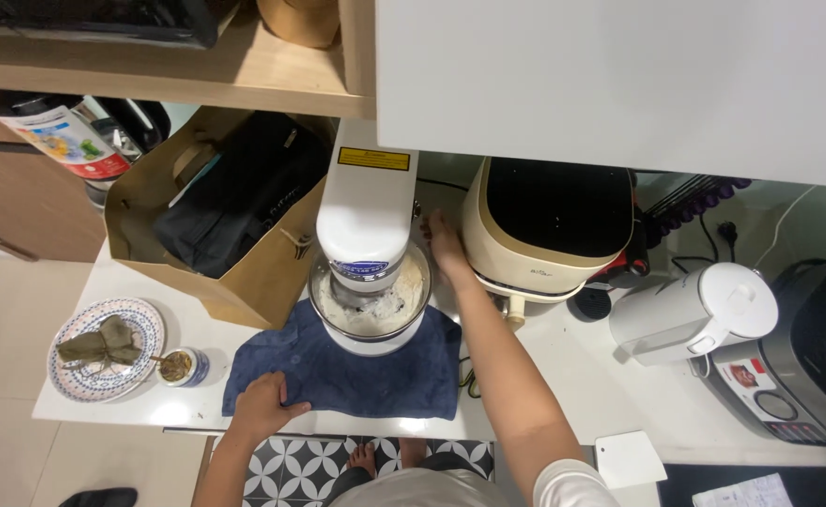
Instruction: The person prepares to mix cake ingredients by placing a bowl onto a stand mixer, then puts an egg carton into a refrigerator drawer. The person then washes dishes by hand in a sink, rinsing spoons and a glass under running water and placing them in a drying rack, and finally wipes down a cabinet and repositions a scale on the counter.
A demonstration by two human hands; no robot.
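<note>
Stand mixer [368, 246] is sitting on a blue towel [356, 371] mid-bench. Right hand [446, 246] is reaching its far right side, fingers touching it, gripping nothing visible. Left hand [264, 404] is lying open, pressing the towel's near-left edge.

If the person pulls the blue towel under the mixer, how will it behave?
The blue towel looks soft and wrinkled, so it would likely bunch rather than slide. The stand mixer stands on it and seems heavy, probably pinning it. The left hand rests on its edge.

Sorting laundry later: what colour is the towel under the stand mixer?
Dark blue towel, seen best in the head view.
</note>
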